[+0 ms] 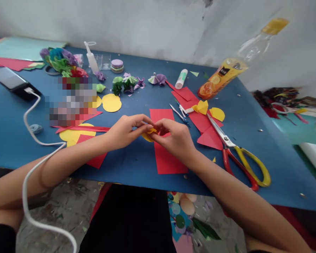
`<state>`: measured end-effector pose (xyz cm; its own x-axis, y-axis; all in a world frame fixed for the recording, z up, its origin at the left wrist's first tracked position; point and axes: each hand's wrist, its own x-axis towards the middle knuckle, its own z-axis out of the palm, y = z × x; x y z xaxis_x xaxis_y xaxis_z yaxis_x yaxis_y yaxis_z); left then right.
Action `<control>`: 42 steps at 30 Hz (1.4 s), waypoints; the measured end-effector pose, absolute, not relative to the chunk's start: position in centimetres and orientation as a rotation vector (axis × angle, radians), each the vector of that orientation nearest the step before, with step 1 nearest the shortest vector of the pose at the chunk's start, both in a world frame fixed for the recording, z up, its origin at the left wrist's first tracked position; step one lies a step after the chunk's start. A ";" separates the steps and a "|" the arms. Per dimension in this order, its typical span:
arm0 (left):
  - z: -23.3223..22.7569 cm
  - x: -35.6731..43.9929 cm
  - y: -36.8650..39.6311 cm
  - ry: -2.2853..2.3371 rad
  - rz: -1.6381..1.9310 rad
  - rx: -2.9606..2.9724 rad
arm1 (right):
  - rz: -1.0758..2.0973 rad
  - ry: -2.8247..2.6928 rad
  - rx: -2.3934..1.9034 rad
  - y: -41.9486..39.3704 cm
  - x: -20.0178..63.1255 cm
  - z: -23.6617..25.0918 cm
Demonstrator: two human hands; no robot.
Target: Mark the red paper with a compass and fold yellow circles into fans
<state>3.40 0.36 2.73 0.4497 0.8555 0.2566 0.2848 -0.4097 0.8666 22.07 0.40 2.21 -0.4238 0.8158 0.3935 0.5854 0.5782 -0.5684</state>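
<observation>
Pinched between the fingers of both hands is a small piece of folded yellow paper (147,136). My left hand (128,130) grips it from the left, with thumb and fingers pressed together. From the other side my right hand (172,135) closes on the same piece. Part of the paper is hidden behind the fingers. Below the hands, a sheet of red paper (168,158) lies flat on the blue table (131,161). Just beyond the right hand rest a compass (181,113) and scissors (228,140) with red and yellow handles. A yellow paper circle (111,103) lies beyond the left hand.
An orange drink bottle (221,77) stands at the back right, near a glue stick (181,78). Crumpled paper flowers (129,83) and a white squeeze bottle (91,59) sit at the back. A white cable (28,189) runs from a phone (12,80) across my left arm.
</observation>
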 end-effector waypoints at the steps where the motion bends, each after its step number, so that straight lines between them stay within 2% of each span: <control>1: 2.7 3.3 0.3 0.947 0.897 1.941 | 0.456 -2.163 -1.120 0.4 22.1 2.3; 6: 2.6 3.0 0.4 0.952 0.801 2.100 | 0.456 -2.187 -1.140 0.2 22.1 2.4; 13: 2.6 2.9 0.7 1.003 0.864 2.260 | 0.513 -2.179 -1.156 0.1 22.4 2.9; 19: 2.6 2.8 0.7 1.082 0.714 2.354 | 0.460 -2.241 -1.183 0.0 22.3 3.2; 25: 2.2 3.2 0.5 1.149 0.761 2.176 | 0.719 -2.200 -1.034 -0.4 21.6 3.7; 36: 2.9 3.6 0.7 0.923 1.179 1.577 | 1.303 -1.735 -1.048 0.7 22.0 3.3; 42: 2.9 3.5 0.7 0.945 1.147 1.680 | 1.353 -1.699 -1.058 0.8 22.0 3.2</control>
